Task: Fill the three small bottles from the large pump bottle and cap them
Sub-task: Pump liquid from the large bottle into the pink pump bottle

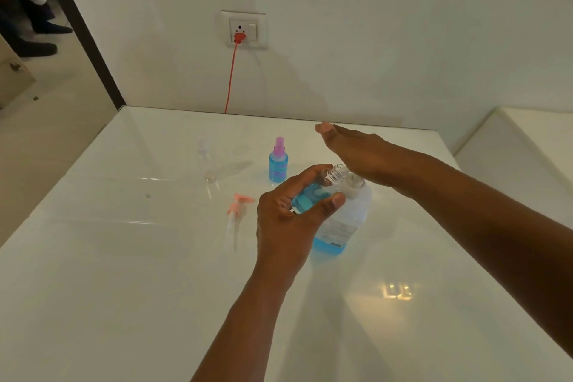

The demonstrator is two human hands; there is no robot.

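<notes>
Filling the second bottle. The white table [124, 257] carries the large pump bottle [344, 220], the landmark here, its blue liquid low. The right hand [356, 152] presses flat on its pump head, fingers straight and together. The left hand [288, 214] curls its fingers and thumb around an open small bottle [319, 192], tilted with its neck at the spout. Left of the landmark: a filled, capped bottle [278, 161], a loose pink pump cap [237, 211], and farther off an empty clear bottle [206, 161]. Advice: keep the neck under the spout; press slowly.

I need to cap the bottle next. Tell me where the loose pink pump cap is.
In the head view the pink pump cap lies flat on the white table, just left of the left hand and nearer the camera than the filled pink-topped bottle.
</notes>
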